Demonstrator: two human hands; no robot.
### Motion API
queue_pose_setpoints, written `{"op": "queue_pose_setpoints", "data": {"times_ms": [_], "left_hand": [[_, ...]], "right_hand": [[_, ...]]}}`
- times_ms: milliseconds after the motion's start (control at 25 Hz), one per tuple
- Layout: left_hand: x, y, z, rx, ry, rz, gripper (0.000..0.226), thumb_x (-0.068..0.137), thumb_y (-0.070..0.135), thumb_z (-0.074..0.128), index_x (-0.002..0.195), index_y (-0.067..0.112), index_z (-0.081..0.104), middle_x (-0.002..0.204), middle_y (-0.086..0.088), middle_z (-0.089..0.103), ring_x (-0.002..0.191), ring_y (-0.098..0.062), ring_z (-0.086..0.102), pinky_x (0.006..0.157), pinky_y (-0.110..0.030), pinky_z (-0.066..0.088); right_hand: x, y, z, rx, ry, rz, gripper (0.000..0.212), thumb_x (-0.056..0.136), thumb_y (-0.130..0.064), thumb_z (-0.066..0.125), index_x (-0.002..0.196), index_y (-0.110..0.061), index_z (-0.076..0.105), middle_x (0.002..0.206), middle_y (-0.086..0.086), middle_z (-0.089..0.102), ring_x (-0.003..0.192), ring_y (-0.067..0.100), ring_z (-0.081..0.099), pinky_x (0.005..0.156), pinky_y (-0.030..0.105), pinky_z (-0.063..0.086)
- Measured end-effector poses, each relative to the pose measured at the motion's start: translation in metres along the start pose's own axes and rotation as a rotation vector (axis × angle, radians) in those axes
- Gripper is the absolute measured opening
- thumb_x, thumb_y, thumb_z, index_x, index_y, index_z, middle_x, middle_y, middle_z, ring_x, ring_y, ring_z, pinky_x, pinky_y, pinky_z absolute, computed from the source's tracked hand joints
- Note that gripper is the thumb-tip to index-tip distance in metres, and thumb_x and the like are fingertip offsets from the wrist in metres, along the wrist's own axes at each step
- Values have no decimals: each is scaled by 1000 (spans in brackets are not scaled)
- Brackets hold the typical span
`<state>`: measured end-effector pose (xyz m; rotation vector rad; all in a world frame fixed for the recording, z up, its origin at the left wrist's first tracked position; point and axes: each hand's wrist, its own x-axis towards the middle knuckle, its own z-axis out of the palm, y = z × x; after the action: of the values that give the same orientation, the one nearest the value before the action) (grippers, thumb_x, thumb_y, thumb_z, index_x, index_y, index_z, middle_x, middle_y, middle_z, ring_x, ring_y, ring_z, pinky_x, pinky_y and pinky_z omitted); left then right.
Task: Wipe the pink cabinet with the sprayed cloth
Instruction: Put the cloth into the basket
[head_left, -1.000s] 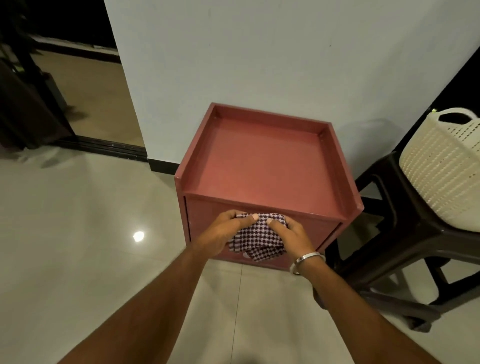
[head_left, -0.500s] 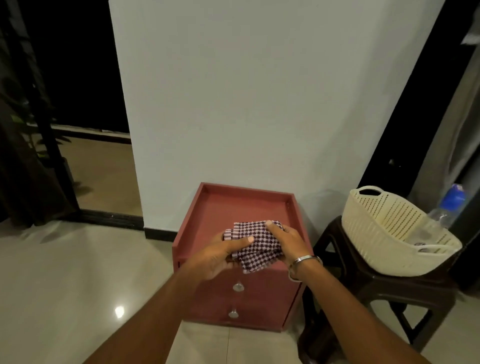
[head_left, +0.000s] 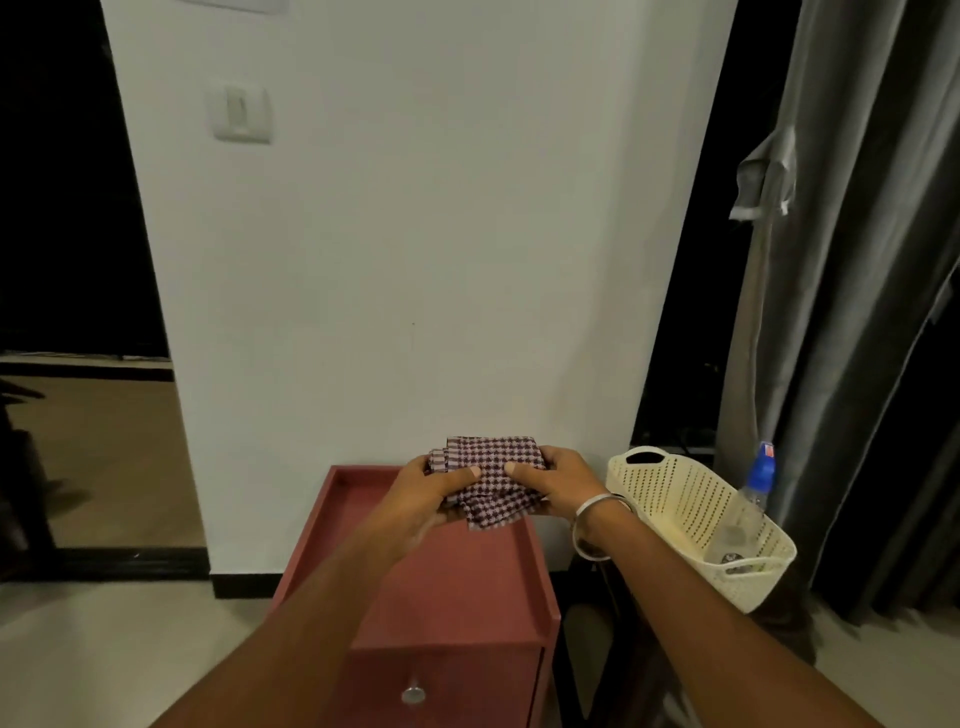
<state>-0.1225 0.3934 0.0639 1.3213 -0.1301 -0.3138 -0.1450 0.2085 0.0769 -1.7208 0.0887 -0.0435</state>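
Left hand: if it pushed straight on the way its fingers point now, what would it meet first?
The left hand points rightward across the checked cloth it grips, so it would probably meet the right hand holding the cloth's other side.

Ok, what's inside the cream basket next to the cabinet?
A clear bottle with a blue cap stands tilted in the basket, its neck rising above the rim. The perforated wall hides most of the basket's floor, so anything lying low cannot be seen.
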Motion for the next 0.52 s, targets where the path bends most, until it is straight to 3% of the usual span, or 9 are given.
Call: {"op": "queue_pose_setpoints", "data": {"times_ms": [320,520], "left_hand": [[154,-1,65,-54,-18,-45,29,85,1,68,113,1,61,107,-15,70,92,-27,70,65,-34,60],[205,22,128,-48,-37,-134,40,84,3,70,122,4,57,115,-14,68,98,-28,69,74,-39,60]], "right_hand": [[123,-15,-97,-112,139,114,37,82,-18,72,113,-5,58,114,17,65,100,32,65,85,48,56],[152,-50,-164,-241,203,237,44,84,-23,69,123,-7,56,120,12,63,106,30,62,78,35,56]]}}
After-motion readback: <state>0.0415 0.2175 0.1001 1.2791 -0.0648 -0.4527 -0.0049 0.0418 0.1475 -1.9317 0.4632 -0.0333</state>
